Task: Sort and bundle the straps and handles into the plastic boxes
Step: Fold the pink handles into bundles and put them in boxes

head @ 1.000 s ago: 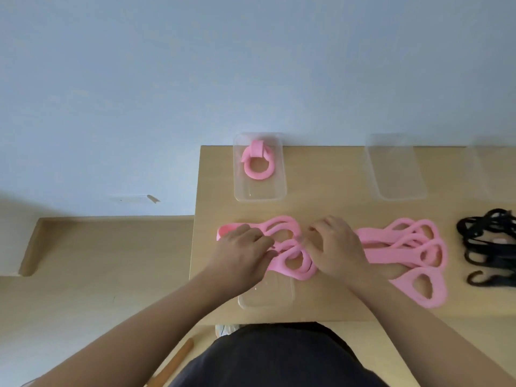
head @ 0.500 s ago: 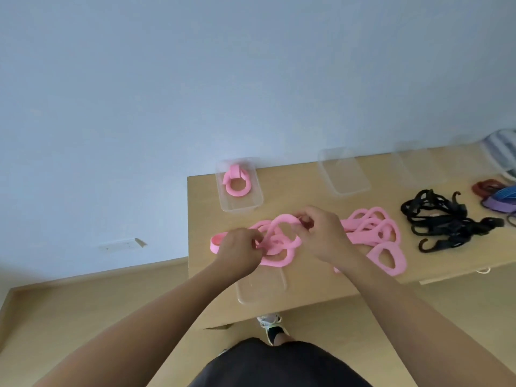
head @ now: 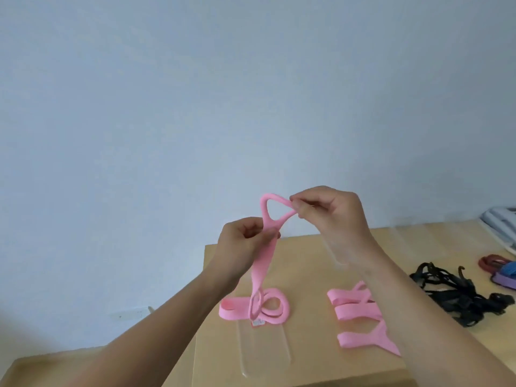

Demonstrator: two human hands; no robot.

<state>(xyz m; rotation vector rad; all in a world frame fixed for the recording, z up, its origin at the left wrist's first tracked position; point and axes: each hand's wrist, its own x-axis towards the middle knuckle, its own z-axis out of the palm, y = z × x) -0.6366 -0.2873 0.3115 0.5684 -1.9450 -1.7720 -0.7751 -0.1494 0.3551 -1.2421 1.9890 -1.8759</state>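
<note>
I hold a pink strap (head: 262, 263) up above the wooden table (head: 307, 258). My right hand (head: 329, 216) pinches the triangular handle loop at its top. My left hand (head: 245, 244) grips the band just below that loop. The strap's lower end lies coiled on the table, over the far end of a clear plastic box (head: 262, 347). More pink straps (head: 360, 322) lie on the table right of it, partly behind my right forearm. Another clear box (head: 337, 255) shows behind my right wrist.
A tangle of black straps with hooks (head: 458, 297) lies right of the pink ones. Red, blue and purple straps (head: 499, 269) sit at the far right edge. The table's left edge runs below my left forearm, with floor beyond it.
Both hands have lifted one pink strap from the pile on the table up into the air. The view has tilted upward, and the box with the coiled pink strap is out of sight.
</note>
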